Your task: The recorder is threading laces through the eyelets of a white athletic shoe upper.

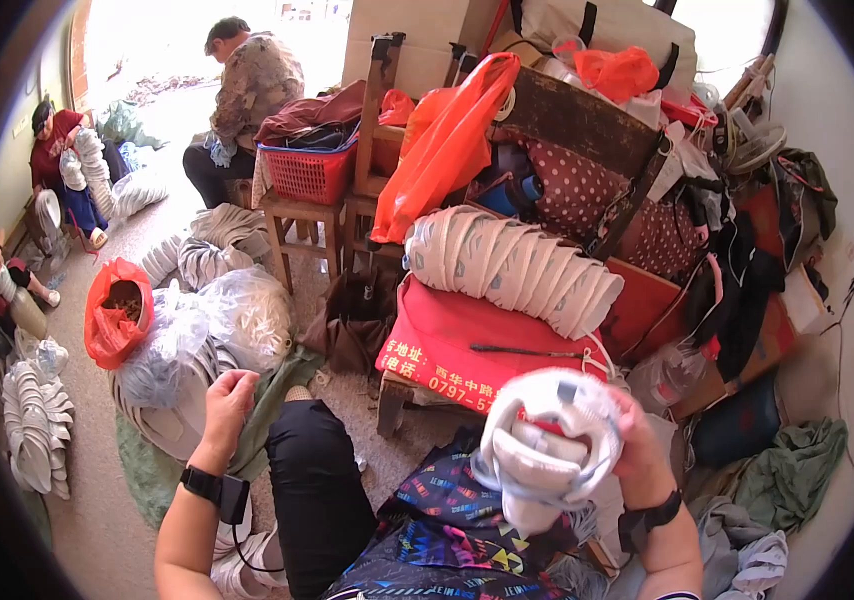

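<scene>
Cluttered room (pixel 837 110), right hand (pixel 635 445) clamped on rounded white shoe upper (pixel 537 452), left hand (pixel 225 412) pinched

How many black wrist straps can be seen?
2: one black wrist strap at the curled left hand; a second black strap at the right hand, which holds a white shoe upper. Others on the people nearby may be hidden.

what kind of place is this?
Probably a small, informal shoe workshop: a white shoe upper in the right hand, a nested row of similar uppers on a red cloth, and more stacks of shoe parts on the floor.
</scene>
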Tool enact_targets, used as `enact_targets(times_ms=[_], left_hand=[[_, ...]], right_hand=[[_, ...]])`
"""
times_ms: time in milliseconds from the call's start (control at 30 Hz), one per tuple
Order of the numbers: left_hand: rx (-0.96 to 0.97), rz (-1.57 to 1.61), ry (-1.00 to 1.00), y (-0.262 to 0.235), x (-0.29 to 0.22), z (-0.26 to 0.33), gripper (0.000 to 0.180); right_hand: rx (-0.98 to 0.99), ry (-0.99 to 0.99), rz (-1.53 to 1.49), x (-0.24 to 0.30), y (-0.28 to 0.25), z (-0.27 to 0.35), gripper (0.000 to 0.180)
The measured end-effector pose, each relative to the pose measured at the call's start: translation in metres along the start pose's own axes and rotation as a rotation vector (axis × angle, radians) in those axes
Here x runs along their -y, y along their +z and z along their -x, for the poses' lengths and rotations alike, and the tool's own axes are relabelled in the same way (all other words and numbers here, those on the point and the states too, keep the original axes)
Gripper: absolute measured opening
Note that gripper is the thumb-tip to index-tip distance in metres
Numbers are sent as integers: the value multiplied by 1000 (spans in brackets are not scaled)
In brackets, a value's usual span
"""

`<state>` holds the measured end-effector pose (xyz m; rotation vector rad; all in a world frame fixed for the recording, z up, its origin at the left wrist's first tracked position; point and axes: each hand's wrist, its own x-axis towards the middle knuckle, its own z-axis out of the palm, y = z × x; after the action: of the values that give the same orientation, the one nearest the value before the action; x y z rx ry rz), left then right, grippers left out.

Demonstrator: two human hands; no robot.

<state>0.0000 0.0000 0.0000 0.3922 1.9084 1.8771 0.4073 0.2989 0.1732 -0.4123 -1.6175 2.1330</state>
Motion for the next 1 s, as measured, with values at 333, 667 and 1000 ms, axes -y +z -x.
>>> enact_targets(times_ms=[333, 667, 1000], left_hand=[[-54, 62, -67, -38, 49, 18, 14], [-348, 79, -281, -137, 105, 71, 11], [-501, -73, -475, -189, 203, 169, 21]], right_hand=[[-192, -635, 789, -1, 64, -120, 52], [-431, -1319, 1377, 10, 32, -267, 47], [-256, -526, 1270, -37, 7, -323, 40]])
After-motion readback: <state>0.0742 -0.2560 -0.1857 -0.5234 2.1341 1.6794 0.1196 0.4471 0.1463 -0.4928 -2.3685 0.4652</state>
